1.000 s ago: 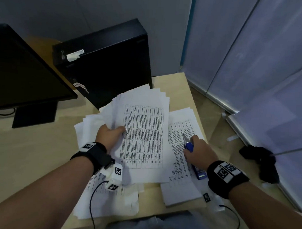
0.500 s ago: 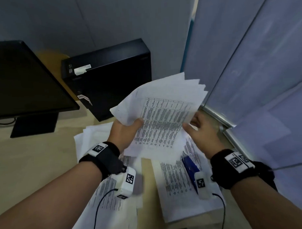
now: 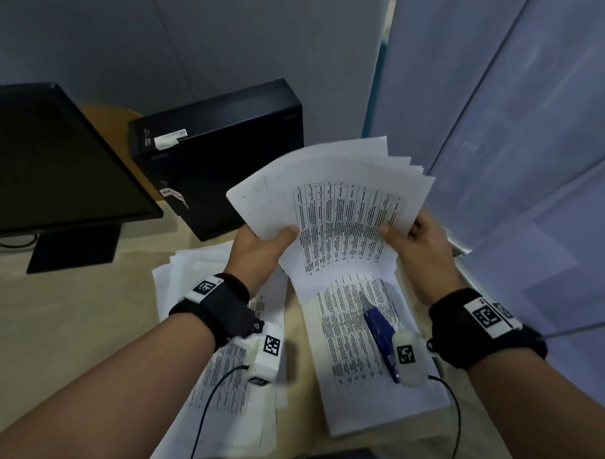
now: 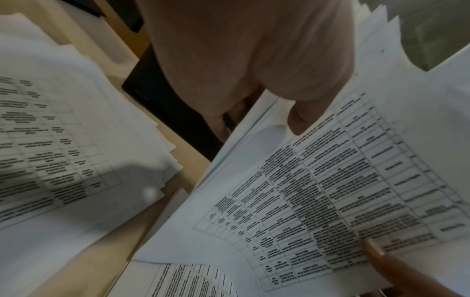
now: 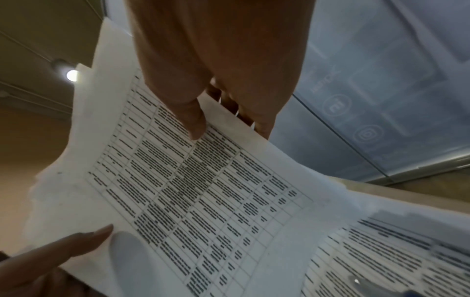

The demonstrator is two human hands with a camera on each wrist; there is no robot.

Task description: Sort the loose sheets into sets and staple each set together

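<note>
A fanned bundle of printed sheets [image 3: 334, 200] [image 4: 330, 191] [image 5: 193, 191] is held up above the desk, top page showing a table. My left hand [image 3: 264, 246] grips its left edge, thumb on top [image 4: 302, 118]. My right hand [image 3: 414, 239] pinches the right edge, thumb on the page [image 5: 193, 120], fingers behind. Below lies a stack of printed sheets [image 3: 353, 358] with a blue stapler [image 3: 378, 326] on it. Another pile of sheets [image 3: 231, 386] [image 4: 63, 160] lies to the left under my left forearm.
A black computer case [image 3: 219, 156] stands behind the papers, a dark monitor [image 3: 51, 159] at the left on the wooden desk [image 3: 74, 323]. Frosted glass panels [image 3: 514, 136] line the right side, close to the desk's edge.
My right hand let go of the stapler on the right stack and took the bundle's right edge. Both hands lifted the bundle off the desk and tilted it up.
</note>
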